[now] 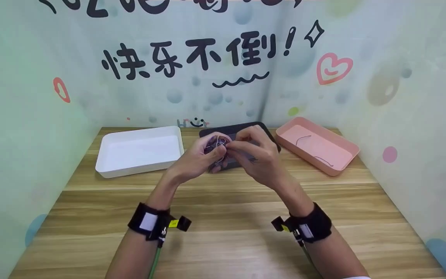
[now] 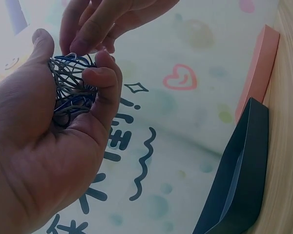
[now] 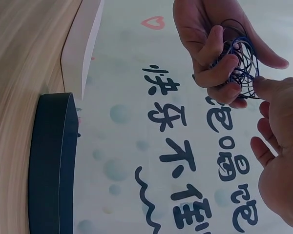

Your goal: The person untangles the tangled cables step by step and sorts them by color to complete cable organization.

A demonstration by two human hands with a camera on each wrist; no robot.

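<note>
Wristbands (image 1: 148,222) sit nearest; left hand (image 1: 196,159) grips bunched wires (image 2: 70,87), right hand (image 1: 262,158) pinches one; pink tray (image 1: 326,146) holds two, most seemingly unseparated.

Looks like a small rec. booth, lab or studio unclear: printed backdrop (image 1: 223,102) w/ Chinese lettering (image 1: 206,62) at the far edge of my desk (image 1: 223,217), similar panels (image 1: 18,135) along its L & R edges, plus cams (image 1: 184,223) strapped on both my wrists (image 1: 163,195), green cable attached.
</note>
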